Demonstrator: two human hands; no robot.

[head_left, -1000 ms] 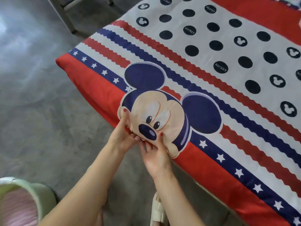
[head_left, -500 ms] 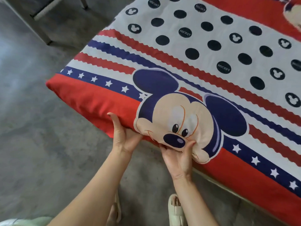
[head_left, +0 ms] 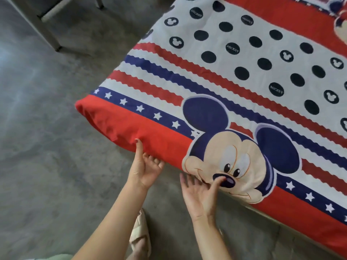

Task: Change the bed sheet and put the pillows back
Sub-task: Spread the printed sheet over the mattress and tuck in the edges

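Both grips work the near edge of the bed. The left hand [head_left: 145, 170] is palm up at the red border of the sheet [head_left: 216, 59], its thumb laid up along the cloth on the side face and its fingers curled under the lower edge, so it holds the sheet there. The right hand [head_left: 201, 194] is just beside it, also palm up, fingers spread and nearly straight with the tips against the lower edge, and the thumb pressing onto the dark nose of the printed cartoon face; it touches the cloth rather than clamps it.

The sheet is spread over the mattress, smooth on top and pulled down over the near side. Its pattern runs in bands: a plain red border at the edge, a blue strip with white stars, wavy red and blue stripes on white, then a white field of dark dots, some with lettering or small head shapes. The bed's corner [head_left: 80, 106] is to the left of the hands, wrapped in red.

Below the arms, a pale sandal [head_left: 139, 239] is on the grey concrete floor [head_left: 47, 166]. A metal frame leg [head_left: 54, 40] stands at the far left. I see no pillows from here.
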